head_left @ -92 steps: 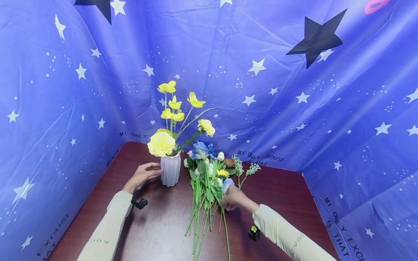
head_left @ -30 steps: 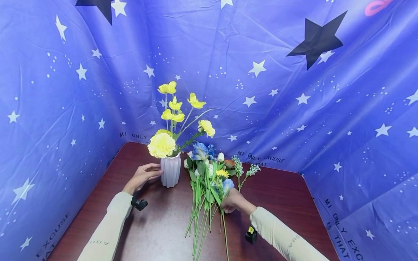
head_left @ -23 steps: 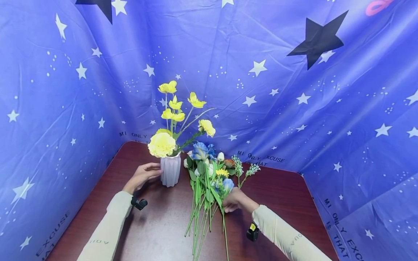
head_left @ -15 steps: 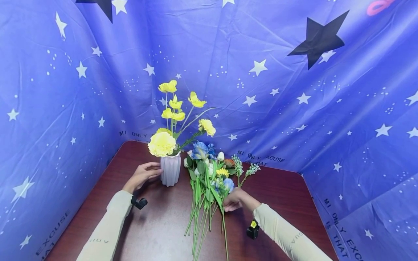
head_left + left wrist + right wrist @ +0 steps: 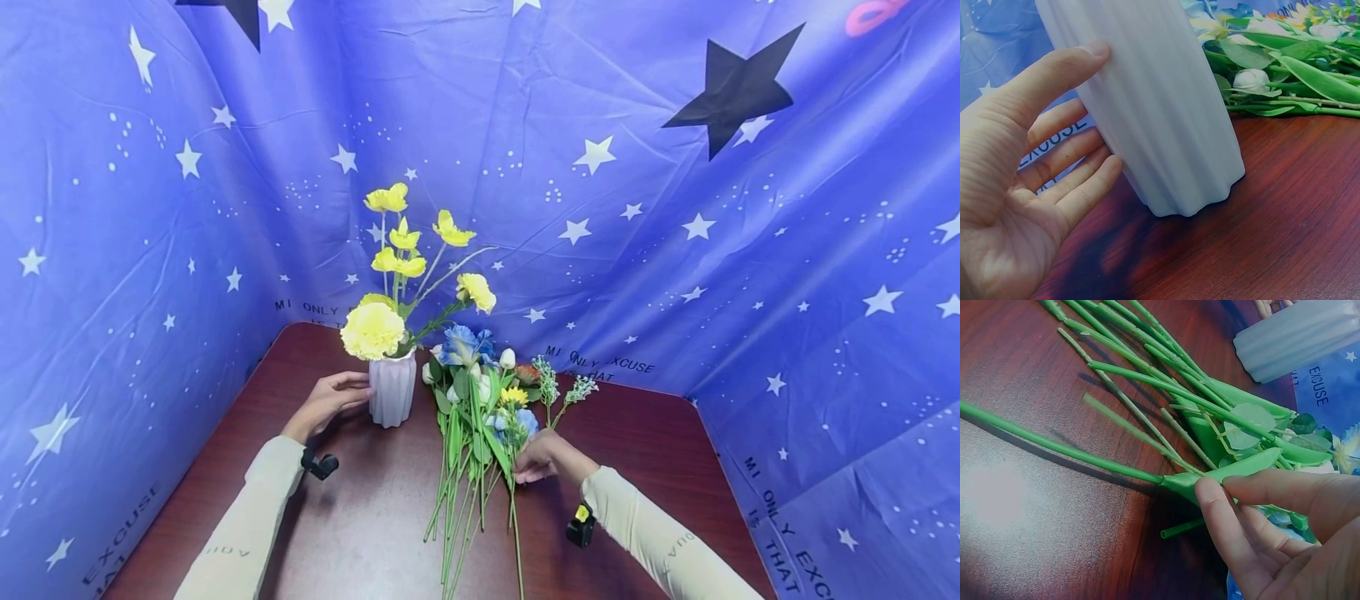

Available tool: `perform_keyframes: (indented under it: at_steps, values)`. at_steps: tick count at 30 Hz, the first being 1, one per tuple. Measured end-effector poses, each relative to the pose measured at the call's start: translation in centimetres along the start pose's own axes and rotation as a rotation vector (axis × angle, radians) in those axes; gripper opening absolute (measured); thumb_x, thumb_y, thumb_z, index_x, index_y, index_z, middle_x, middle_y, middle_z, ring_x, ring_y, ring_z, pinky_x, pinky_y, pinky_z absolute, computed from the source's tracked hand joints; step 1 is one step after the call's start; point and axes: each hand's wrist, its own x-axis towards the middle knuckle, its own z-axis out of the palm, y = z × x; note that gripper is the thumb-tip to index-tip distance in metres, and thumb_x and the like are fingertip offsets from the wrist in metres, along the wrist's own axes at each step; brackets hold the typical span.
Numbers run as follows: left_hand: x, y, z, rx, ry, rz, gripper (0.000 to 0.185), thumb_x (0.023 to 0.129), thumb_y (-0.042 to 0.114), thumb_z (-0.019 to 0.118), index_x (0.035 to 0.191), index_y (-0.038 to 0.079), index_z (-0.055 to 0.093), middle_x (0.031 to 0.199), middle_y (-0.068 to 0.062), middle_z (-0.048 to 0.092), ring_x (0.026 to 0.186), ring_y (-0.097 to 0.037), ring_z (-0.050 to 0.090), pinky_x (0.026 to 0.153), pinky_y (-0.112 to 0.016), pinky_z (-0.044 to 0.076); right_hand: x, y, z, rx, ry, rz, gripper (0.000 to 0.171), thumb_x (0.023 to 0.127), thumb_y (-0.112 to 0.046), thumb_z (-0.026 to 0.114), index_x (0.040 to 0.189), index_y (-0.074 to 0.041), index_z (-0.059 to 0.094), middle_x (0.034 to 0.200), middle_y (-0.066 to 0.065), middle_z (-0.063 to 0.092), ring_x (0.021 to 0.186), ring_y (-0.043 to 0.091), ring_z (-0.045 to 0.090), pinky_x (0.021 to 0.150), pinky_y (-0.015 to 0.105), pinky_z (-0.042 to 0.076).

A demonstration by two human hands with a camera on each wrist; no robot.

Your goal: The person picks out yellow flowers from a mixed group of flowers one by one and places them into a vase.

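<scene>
A white ribbed vase (image 5: 392, 398) with yellow flowers (image 5: 372, 331) stands at the back left of the dark wooden table (image 5: 645, 450). My left hand (image 5: 330, 402) rests against its left side, thumb (image 5: 1054, 72) and straight fingers touching the wall of the vase (image 5: 1160, 106). Right of the vase lies a bundle of loose artificial flowers (image 5: 472, 417). My right hand (image 5: 543, 457) is at the bundle's right edge. Its thumb (image 5: 1222, 525) and fingers pinch the green stem (image 5: 1085, 456) of a blue flower (image 5: 522, 423) just where a leaf joins it.
Blue star-printed cloth (image 5: 675, 250) walls in the table on the left, back and right. Long green stems (image 5: 457, 533) fan toward the front edge. Two small green sprigs (image 5: 562, 392) lie at the back right of the bundle. The vase (image 5: 1300, 337) shows beyond the stems.
My right hand has shifted slightly on the blue flower's stem and the flower head has barely moved. The left hand and vase stay where they were.
</scene>
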Motion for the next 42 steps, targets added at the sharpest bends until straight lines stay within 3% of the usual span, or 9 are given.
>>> perform_keyframes:
  at_steps: [17,22,27,37,42]
  values:
    - [0.3,-0.2,-0.2,-0.017,0.001,0.001,0.052,0.093,0.004,0.073,0.135,-0.016,0.051,0.110,0.002,0.071,0.099,-0.004,0.071,0.105,-0.044,0.054,-0.2,-0.1,-0.6,0.055,0.047,-0.040,0.009,0.080,0.014,0.072,0.088,0.016,0.071,0.066,0.015,0.073,0.054,0.015,0.069,0.057,0.024,0.063]
    - [0.4,-0.3,-0.2,-0.022,0.006,-0.006,0.050,0.093,0.003,0.073,0.134,-0.016,0.052,0.109,0.002,0.072,0.099,-0.004,0.071,0.105,-0.043,0.054,-0.1,-0.4,-1.2,0.036,0.008,-0.041,0.004,0.080,0.013,0.071,0.082,0.011,0.072,0.065,0.011,0.072,0.054,0.013,0.068,0.056,0.022,0.062]
    - [0.4,-0.4,-0.2,-0.020,0.010,-0.010,0.049,0.093,0.003,0.072,0.134,-0.015,0.053,0.108,0.002,0.072,0.099,-0.005,0.071,0.105,-0.043,0.055,0.0,-1.0,-1.7,-0.005,-0.046,-0.041,0.011,0.079,0.013,0.071,0.074,0.004,0.070,0.063,0.008,0.071,0.054,0.013,0.068,0.055,0.021,0.061]
    - [0.2,-0.3,-0.2,-0.013,0.003,0.002,0.051,0.094,0.004,0.072,0.136,-0.016,0.051,0.111,0.001,0.071,0.100,-0.003,0.070,0.106,-0.043,0.053,-0.8,-3.0,-3.2,-0.038,-0.152,-0.171,0.008,0.074,0.014,0.068,0.077,0.010,0.073,0.064,0.011,0.072,0.055,0.016,0.069,0.054,0.023,0.061]
    - [0.1,-0.3,-0.1,0.007,0.014,-0.005,0.053,0.094,0.006,0.072,0.137,-0.016,0.050,0.114,-0.001,0.070,0.099,-0.002,0.070,0.106,-0.043,0.054,-1.4,-4.2,-4.1,-0.087,-0.181,-0.210,0.018,0.073,0.014,0.070,0.090,0.019,0.071,0.069,0.013,0.074,0.059,0.017,0.070,0.060,0.026,0.064]
